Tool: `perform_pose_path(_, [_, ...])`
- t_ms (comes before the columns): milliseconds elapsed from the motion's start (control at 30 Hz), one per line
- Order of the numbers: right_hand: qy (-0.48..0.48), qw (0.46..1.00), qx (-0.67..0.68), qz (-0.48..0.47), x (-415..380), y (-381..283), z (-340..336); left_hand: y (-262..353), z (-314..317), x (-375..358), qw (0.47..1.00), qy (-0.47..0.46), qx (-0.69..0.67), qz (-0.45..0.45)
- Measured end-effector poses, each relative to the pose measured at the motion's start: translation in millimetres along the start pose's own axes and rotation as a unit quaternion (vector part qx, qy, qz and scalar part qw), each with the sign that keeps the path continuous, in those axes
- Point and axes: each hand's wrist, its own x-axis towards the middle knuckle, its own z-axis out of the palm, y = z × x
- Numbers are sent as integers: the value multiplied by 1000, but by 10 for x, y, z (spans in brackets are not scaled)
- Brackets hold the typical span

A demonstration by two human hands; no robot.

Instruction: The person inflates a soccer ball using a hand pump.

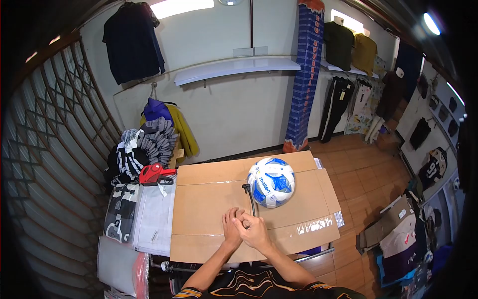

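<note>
A blue and white ball [272,183] rests on the flattened cardboard [209,199] that covers the table. Beside its left side is a thin black tool [250,198] with a T-shaped top, running down to my hands. My left hand [232,226] lies over the cardboard, its fingers partly curled and touching my other hand. My right hand [255,232] is closed near the lower end of the black tool; whether it grips the tool is hard to make out.
Left of the cardboard are a red and black handheld device [157,174], a packaged garment [122,212] and piled gloves [158,141]. A patterned column [304,74] stands behind the table. Clothes and an open box [388,222] are at the right.
</note>
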Motion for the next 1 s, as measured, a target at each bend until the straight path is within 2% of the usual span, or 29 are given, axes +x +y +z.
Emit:
perform_pose_path(200, [-74,997,15,8,95,-289,-232,97,-26,-30,997,37,-60,-36])
perform_pose_path(267, [-73,996,59,-6,113,-462,-381,-78,172,-21,989,-35,-88,-112])
perform_pose_path(367, [-79,991,103,-44,87,-867,-732,28,96,-16,979,-18,-157,-129])
perform_pose_path(400, [-86,988,107,-70,75,-943,-801,44,76,-34,979,-17,-155,-131])
perform_pose_path(500, [-97,987,108,-70,71,-909,-782,113,39,-79,989,-23,-121,-79])
perform_pose_path(567, [-95,989,87,-73,104,-667,-600,195,12,-86,998,47,17,-33])
perform_pose_path(600, [-91,991,66,-77,113,-536,-503,134,37,-91,994,76,-66,-30])
perform_pose_path(633, [-88,991,67,-75,116,-456,-452,107,80,-102,995,73,-66,-28])
perform_pose_path(700, [-99,991,15,-84,125,-320,-377,64,169,-154,981,74,-170,-55])
perform_pose_path(800, [-104,993,-8,-53,146,-93,-272,64,219,-175,938,84,-320,-98])
perform_pose_path(833, [-109,993,-6,-56,160,-48,-243,75,191,-155,938,89,-318,-100])
perform_pose_path(900, [-77,993,57,-62,146,18,-196,148,79,-136,969,105,-213,-66])
perform_pose_path(1000, [-63,993,56,-88,113,110,-135,308,-98,-83,992,117,-51,-14])
